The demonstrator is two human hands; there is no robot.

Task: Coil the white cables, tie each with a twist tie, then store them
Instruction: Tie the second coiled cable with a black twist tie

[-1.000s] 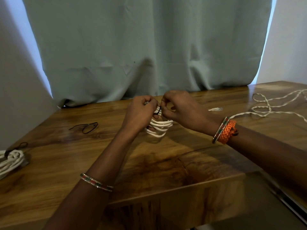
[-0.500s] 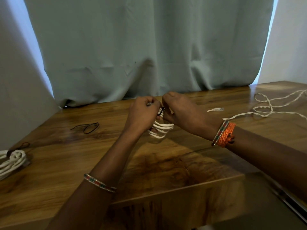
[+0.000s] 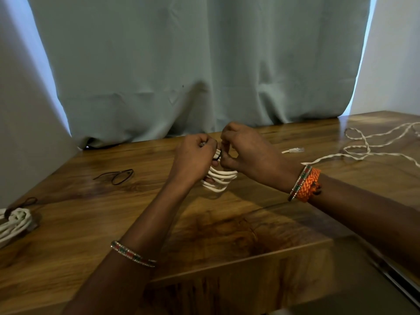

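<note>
— Little has been shifted since a second ago: both fists are kept together at frame centre, the dark twist tie [image 3: 218, 157] being worked between them.

— And the grip?

— The left hand [image 3: 195, 159] is curled round the white coil [image 3: 219, 180]; the tie is pinched by the right hand [image 3: 246, 153]. Tying is judged nearly done, while a loose cable [image 3: 363, 151] is left at the upper right.

A coiled white cable [image 3: 219, 178] sits mid-frame with a dark twist tie [image 3: 217, 157] on top. A tied coil [image 3: 13, 223] lies far left. A loose cable [image 3: 363, 146] sprawls upper right.
</note>
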